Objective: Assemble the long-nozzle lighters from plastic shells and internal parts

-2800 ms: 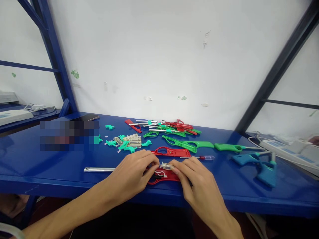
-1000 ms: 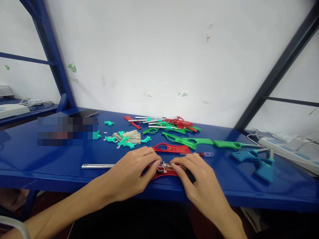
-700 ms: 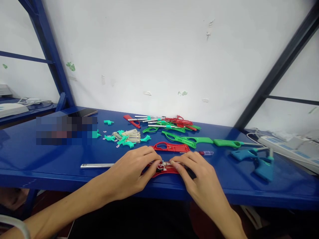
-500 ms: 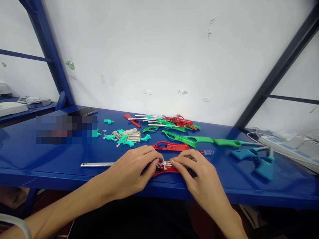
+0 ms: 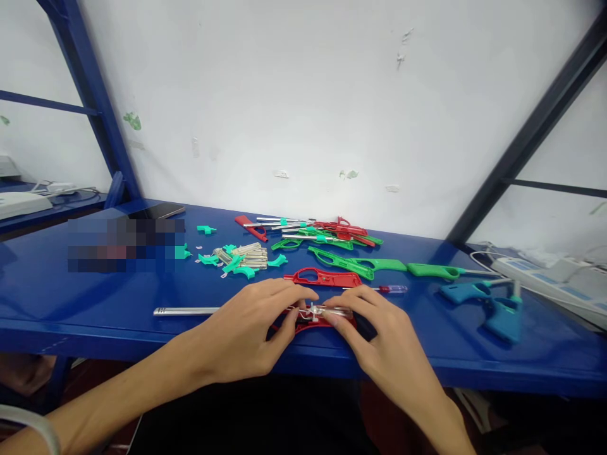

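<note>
A red lighter half-shell [image 5: 303, 327] lies at the table's front edge, a metal tube [image 5: 184, 311] reaching out to its left. A clear fuel tank [image 5: 339, 311] with a white valve end sits in or over the shell. My left hand [image 5: 251, 322] curls round the shell's tube side, thumb and index fingertips slightly apart near the valve. With thumb and fingers, my right hand [image 5: 379, 328] grips the clear tank. The other red half-shell [image 5: 327, 278] lies just behind, beside a screwdriver [image 5: 391, 289] with a clear purple-red handle.
Teal triggers [image 5: 244, 272] surround a pile of fuel tanks [image 5: 253, 256]. Red and green shells with metal tubes [image 5: 322, 234] are heaped by the wall. Green lighter parts [image 5: 434, 272] and blue lighters [image 5: 505, 319] lie to the right. A slanted rack post [image 5: 502, 133] rises at right.
My left index finger has lifted away from the thumb near the valve. More of the clear tank shows as my right fingers have shifted slightly.
</note>
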`<state>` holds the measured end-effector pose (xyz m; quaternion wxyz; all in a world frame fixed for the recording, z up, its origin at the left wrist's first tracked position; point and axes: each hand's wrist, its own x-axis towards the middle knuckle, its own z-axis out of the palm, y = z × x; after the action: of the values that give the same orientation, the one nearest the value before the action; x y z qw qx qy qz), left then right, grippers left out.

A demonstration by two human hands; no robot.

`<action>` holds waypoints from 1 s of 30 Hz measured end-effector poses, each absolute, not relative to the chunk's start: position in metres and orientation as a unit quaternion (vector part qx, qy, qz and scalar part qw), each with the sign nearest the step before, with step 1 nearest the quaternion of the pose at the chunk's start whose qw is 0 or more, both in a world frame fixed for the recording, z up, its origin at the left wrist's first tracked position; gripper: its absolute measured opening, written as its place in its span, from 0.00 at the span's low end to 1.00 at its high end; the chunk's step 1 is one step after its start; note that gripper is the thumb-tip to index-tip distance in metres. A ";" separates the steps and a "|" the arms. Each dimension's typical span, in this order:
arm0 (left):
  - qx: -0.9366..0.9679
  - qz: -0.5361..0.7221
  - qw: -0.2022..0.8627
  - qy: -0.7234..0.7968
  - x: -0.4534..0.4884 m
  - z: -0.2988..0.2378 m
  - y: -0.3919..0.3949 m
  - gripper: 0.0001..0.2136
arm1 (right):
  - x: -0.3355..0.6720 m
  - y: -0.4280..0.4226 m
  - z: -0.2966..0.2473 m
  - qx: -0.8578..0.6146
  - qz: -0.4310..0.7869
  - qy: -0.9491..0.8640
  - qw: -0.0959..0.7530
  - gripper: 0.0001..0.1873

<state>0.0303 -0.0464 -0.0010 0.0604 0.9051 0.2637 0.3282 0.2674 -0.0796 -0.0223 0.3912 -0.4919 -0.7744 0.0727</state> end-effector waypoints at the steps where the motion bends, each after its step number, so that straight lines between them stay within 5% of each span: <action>1: 0.905 0.330 0.061 0.262 0.030 -0.001 -0.046 0.14 | 0.268 -0.080 -0.022 -0.490 0.080 -0.774 0.394 0.06; 20: 0.891 0.396 0.013 0.223 0.022 0.002 -0.045 0.13 | 0.274 -0.083 -0.022 -0.486 0.124 -0.761 0.413 0.07; 30: 0.850 0.279 -0.099 0.436 -0.066 0.043 0.001 0.16 | 0.273 -0.083 -0.028 -0.469 0.015 -0.764 0.443 0.08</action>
<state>-0.0664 0.0013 0.0427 -0.0986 0.8502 0.4357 0.2786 0.2730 -0.0825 -0.0281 0.4427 -0.4692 -0.7640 0.0146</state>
